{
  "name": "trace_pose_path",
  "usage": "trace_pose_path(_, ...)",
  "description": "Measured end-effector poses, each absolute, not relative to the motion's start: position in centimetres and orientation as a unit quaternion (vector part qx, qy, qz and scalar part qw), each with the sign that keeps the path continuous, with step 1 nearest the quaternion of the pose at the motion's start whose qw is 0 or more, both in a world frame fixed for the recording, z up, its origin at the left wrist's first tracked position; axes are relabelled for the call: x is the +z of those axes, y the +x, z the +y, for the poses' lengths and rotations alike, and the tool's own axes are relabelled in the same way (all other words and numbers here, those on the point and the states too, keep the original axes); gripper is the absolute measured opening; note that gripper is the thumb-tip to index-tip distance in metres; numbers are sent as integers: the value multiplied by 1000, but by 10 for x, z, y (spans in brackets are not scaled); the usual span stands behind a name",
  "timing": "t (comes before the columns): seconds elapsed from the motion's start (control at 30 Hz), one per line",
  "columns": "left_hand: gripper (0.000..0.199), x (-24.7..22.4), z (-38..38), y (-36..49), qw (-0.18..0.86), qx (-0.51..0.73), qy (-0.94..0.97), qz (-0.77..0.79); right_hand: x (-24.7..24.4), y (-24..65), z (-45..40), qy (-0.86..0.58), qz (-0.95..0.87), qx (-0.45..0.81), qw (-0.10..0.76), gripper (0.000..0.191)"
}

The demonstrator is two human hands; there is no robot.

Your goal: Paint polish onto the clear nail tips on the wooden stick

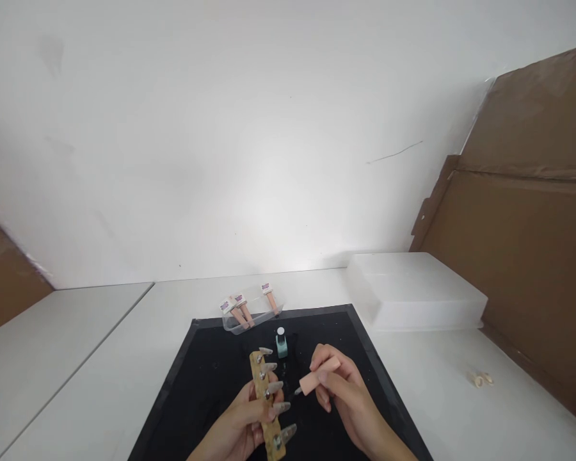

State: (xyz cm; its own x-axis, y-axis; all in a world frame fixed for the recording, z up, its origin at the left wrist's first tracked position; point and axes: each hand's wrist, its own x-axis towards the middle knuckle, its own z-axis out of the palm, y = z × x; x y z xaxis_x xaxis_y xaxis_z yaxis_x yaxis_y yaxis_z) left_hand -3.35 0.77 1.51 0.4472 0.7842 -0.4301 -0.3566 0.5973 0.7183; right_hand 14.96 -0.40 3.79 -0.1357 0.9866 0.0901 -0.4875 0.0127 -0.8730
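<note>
My left hand [244, 416] grips a wooden strip [256, 366] that slants toward me. Several clear false nail tips [275, 387] stick out from its right side, fixed on small metallic mounts. In my right hand [349, 390], the fingers pinch a pale pink nail polish cap [319, 375]. A thin tip below it points left at the nail tips; whether it touches one I cannot tell. Beyond the strip, a small teal bottle [281, 347] with a dark neck and white top stands on the black mat [211, 365].
Behind the bottle, a clear plastic tray [240, 330] holds several pink sticks with white labelled ends. A translucent white box [417, 288] stands at the right. Small cream-coloured rings [478, 380] lie nearer on the white table [465, 416]. Brown cardboard [523, 237] borders the right side.
</note>
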Motion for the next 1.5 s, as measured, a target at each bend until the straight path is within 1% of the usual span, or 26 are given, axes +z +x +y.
trace_pose_path(0.2, 31, 16, 8, -33, 804, 349, 282, 391, 35, 149, -7, -308, -446, 626, 560, 18)
trace_pose_path(0.37, 36, 17, 8, -32, 806, 343, 276, 395, 35, 148, -5, -316, -475, 629, 528, 21)
trace_pose_path(0.63, 37, 19, 7, -33, 806, 341, 273, 400, 32, 149, -4, -329, -490, 618, 520, 17)
trace_pose_path(0.73, 34, 18, 7, -33, 808, 341, 278, 392, 33, 148, -3, -348, -486, 613, 516, 15)
trace_pose_path(0.97, 30, 13, 9, -32, 809, 347, 285, 380, 33, 146, -1, -407, -456, 582, 536, 7)
trace_pose_path(1.13, 30, 14, 7, -33, 810, 345, 285, 379, 33, 147, -1, -383, -426, 594, 565, 12)
trace_pose_path(1.33, 33, 18, 6, -32, 805, 341, 277, 398, 32, 148, -4, -359, -470, 612, 525, 21)
trace_pose_path(1.4, 33, 18, 7, -31, 804, 338, 279, 402, 32, 148, -4, -371, -476, 609, 515, 18)
trace_pose_path(1.5, 32, 16, 8, -30, 802, 344, 284, 398, 33, 146, -2, -401, -466, 591, 522, 10)
